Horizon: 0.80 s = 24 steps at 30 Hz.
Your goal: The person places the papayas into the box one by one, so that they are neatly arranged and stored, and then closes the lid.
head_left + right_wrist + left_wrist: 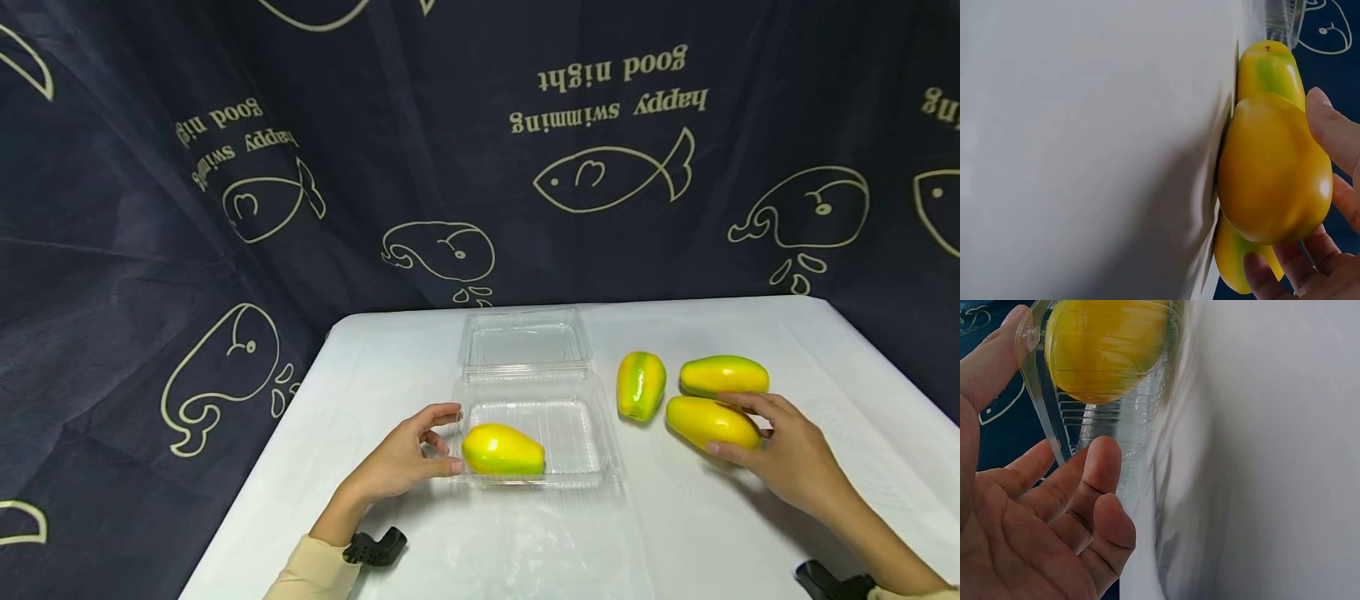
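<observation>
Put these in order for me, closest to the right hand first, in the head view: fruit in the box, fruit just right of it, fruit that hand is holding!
1. Held fruit: right at the right hand.
2. Middle fruit: left of the hand, just right of the clear box.
3. Boxed fruit: farthest left, inside the box.

A cloth-screened tabletop corner, room type unclear: fish-print fabric hangs behind 1 white-covered table.

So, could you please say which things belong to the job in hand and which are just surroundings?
Job: clear container, boxed fruit, left hand, right hand, its gripped fruit; probably two other fruits.
Surroundings: white tablecloth, dark curtain, black wrist devices.
</observation>
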Motion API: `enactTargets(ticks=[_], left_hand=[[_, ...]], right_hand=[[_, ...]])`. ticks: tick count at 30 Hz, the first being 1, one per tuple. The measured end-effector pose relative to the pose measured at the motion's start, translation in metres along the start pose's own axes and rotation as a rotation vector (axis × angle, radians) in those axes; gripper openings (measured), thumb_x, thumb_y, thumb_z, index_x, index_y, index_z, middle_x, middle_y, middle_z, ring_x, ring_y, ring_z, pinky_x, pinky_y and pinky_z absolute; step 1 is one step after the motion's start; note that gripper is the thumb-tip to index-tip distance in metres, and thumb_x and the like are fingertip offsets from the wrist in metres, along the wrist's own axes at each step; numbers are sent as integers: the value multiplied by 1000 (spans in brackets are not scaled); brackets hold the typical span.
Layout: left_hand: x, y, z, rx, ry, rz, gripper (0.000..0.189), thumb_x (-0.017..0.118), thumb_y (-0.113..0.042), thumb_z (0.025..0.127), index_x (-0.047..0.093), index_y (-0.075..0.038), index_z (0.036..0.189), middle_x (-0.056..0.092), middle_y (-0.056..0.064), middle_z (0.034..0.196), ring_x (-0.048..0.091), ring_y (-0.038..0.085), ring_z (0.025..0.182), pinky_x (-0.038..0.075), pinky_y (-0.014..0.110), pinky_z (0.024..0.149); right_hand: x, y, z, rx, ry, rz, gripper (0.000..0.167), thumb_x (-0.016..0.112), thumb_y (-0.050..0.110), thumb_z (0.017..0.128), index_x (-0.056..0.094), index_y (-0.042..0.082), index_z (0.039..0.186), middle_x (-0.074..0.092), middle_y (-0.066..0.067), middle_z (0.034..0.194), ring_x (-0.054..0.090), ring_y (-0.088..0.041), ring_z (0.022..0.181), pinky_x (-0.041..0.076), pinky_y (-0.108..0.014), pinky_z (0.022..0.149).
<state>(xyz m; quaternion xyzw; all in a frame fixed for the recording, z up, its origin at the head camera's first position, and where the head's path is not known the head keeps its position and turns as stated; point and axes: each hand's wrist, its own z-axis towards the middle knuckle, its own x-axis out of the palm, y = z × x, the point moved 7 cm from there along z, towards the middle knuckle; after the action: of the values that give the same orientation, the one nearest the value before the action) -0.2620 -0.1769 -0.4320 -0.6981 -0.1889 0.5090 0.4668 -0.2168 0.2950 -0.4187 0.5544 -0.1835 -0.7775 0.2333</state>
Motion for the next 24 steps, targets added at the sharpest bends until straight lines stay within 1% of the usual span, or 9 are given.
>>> enactTargets(ticks=[2, 3, 6, 9, 13, 20, 24], left_hand=[[0, 0, 0, 0, 0, -1, 84, 86, -27, 80, 42, -17, 151, 51, 4, 150, 59, 26, 99, 51, 26, 63], [0, 1, 0, 0, -2, -1, 84, 86, -27, 80, 42, -17, 151, 51, 4, 150, 59, 25, 99, 51, 26, 63], [0, 1, -1, -1, -4, 1, 84, 86, -28, 80, 42, -18, 151, 52, 4, 150, 59, 25, 99, 51, 26, 64], [0, 0, 0, -5, -6, 6, 84, 87, -30, 80, 43, -18, 151, 52, 3, 150, 59, 24, 99, 50, 26, 64], [0, -1, 0, -8, -6, 7, 84, 87, -29, 80, 43, -18, 150, 52, 3, 150, 59, 25, 99, 50, 25, 63], [0, -2, 0, 4, -6, 1, 84, 87, -28, 80, 43, -17, 150, 52, 5, 150, 59, 26, 98, 50, 25, 62], [-1, -1, 0, -5, -6, 4, 84, 87, -29, 80, 43, -17, 150, 52, 4, 150, 59, 26, 98, 50, 25, 62]], right_hand=[[2, -1, 0, -5, 3, -1, 74, 92, 41, 70, 63, 7, 129, 57, -23, 125, 56, -43, 110, 42, -13, 69], [3, -1, 0, -7, 3, -3, 74, 92, 41, 70, 63, 7, 129, 57, -23, 125, 56, -43, 110, 46, -17, 72], [6, -2, -1, 1, 10, -5, 75, 91, 40, 70, 62, 5, 131, 56, -25, 128, 55, -45, 111, 53, -37, 77], [8, -2, -1, 17, 20, -3, 77, 91, 38, 71, 61, 3, 132, 54, -28, 130, 53, -48, 113, 52, -58, 79], [8, -2, -2, 32, 24, 1, 76, 91, 37, 72, 60, 3, 133, 53, -29, 130, 53, -48, 113, 51, -60, 81], [8, -2, -3, 31, 20, 7, 75, 91, 37, 72, 60, 3, 132, 54, -28, 130, 53, -48, 113, 51, -60, 80], [8, -2, -3, 31, 22, 8, 76, 91, 37, 72, 60, 4, 132, 54, -29, 130, 53, -48, 113, 51, -59, 79]])
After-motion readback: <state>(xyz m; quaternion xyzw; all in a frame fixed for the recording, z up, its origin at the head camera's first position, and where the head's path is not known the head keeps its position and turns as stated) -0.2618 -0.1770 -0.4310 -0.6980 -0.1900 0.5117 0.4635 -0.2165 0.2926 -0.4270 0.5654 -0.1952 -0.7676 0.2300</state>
